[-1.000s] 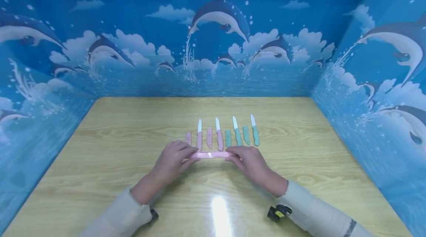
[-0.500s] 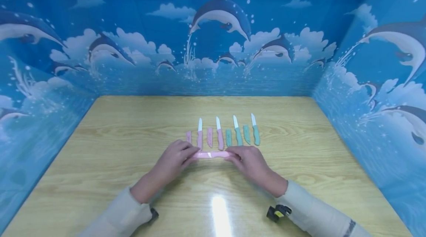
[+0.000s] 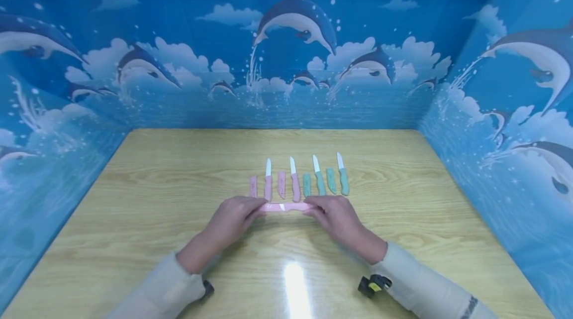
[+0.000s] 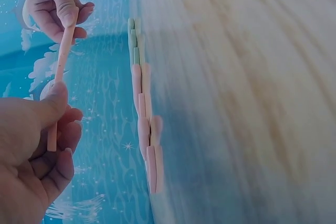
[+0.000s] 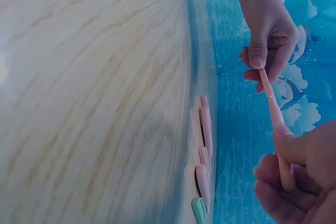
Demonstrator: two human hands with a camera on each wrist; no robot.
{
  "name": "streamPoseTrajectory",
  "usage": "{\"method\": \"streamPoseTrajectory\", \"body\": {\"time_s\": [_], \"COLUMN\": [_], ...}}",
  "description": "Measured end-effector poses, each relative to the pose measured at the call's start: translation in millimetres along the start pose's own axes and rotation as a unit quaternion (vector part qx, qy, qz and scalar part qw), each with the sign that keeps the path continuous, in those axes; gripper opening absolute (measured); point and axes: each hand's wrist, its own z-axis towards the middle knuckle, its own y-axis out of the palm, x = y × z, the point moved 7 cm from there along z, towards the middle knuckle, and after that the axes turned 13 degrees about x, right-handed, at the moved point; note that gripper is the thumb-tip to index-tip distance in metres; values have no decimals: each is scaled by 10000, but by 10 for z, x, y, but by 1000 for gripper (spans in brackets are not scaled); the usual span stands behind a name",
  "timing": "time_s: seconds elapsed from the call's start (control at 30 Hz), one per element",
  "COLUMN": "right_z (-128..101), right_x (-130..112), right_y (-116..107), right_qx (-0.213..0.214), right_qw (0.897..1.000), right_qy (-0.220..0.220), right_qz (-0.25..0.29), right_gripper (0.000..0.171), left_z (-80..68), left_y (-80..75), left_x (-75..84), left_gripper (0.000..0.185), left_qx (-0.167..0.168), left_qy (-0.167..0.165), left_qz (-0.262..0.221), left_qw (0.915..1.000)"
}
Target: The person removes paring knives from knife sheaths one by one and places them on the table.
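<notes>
Both hands hold one pink knife (image 3: 284, 207) level above the wooden table (image 3: 147, 194), just in front of a row of knives. My left hand (image 3: 253, 211) pinches its left end and my right hand (image 3: 313, 209) pinches its right end. A short strip of white blade (image 3: 282, 207) shows between the two pink parts, one of them a sheath. In the left wrist view the pink knife (image 4: 61, 72) runs from my left hand (image 4: 55, 114) to the far hand (image 4: 58, 9). The right wrist view shows the same pink knife (image 5: 273, 106) held in my right hand (image 5: 289, 166).
Behind the hands lies a row: pink sheath (image 3: 253, 186), pink knife (image 3: 268, 182), pink sheath (image 3: 281, 184), pink knife (image 3: 295, 183), teal sheath (image 3: 306, 185), teal knife (image 3: 320, 178), teal sheath (image 3: 331, 180), teal knife (image 3: 342, 177). Blue dolphin-print walls (image 3: 286, 60) enclose three sides.
My left hand's fingers have drawn in slightly on the pink end. The knife and my right hand stay where they were.
</notes>
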Motion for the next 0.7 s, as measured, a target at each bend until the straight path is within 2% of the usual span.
{"method": "streamPoseTrajectory", "body": {"time_s": [0.2,0.4,0.57,0.7], "right_z": [15,6,3,-1], "right_x": [1,13,42,38], "right_y": [-1,7,-5,-10], "right_qx": [66,11,119,76], "right_qw": [9999,9999,9995,9997], "right_qy": [36,90,158,200], "right_qz": [-154,-67,-227,-149], "right_gripper": [18,18,18,17], "left_z": [-15,-21,-18,-21], "left_y": [5,6,8,0], "left_x": [-2,-19,-9,-19], "left_gripper": [26,25,24,25], "left_qx": [108,126,171,198], "left_qy": [-47,-253,-185,-235], "left_qz": [-63,19,-46,-46], "left_qw": [9999,9996,9997,9995]}}
